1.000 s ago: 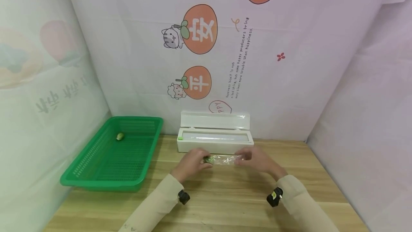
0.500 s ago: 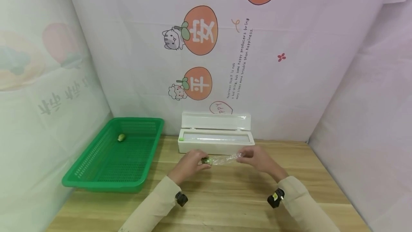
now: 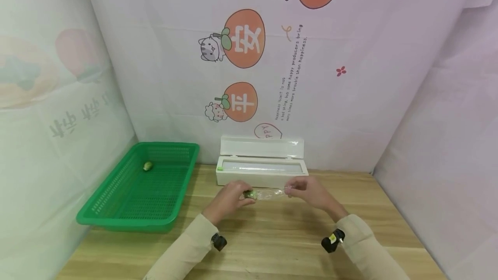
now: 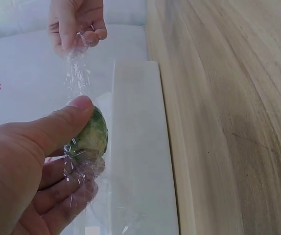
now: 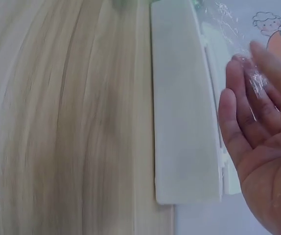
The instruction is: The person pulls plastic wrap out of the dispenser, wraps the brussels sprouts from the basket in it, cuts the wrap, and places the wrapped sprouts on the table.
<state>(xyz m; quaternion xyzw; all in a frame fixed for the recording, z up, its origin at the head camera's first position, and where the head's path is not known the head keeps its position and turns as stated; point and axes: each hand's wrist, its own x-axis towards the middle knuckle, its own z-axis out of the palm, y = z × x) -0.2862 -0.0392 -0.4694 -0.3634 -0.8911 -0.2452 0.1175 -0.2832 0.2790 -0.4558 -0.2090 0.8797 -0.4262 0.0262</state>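
Note:
My left hand [image 3: 230, 200] pinches a small green vegetable, likely a Brussels sprout [image 4: 95, 133], wrapped in clear cling film [image 4: 77, 73]. In the left wrist view the thumb lies on its near side, and crumpled film hangs over the other fingers. From the sprout the film stretches as a twisted strip to my right hand [image 3: 308, 191], which pinches its far end between thumb and fingertips. Both hands hover just in front of a white cling film dispenser [image 3: 261, 179] whose lid [image 3: 261, 147] stands raised.
At the left stands a green plastic basket [image 3: 180, 185] with one small sprout [image 3: 147, 166] inside. Printed white cloth [image 3: 330, 111] walls in the wooden table [image 3: 272, 241] at the back and sides.
The film between my hands has gone from a wider piece to a narrower, twisted strip. The right hand's fingers have shifted slightly on its end. The left hand keeps its hold on the sprout.

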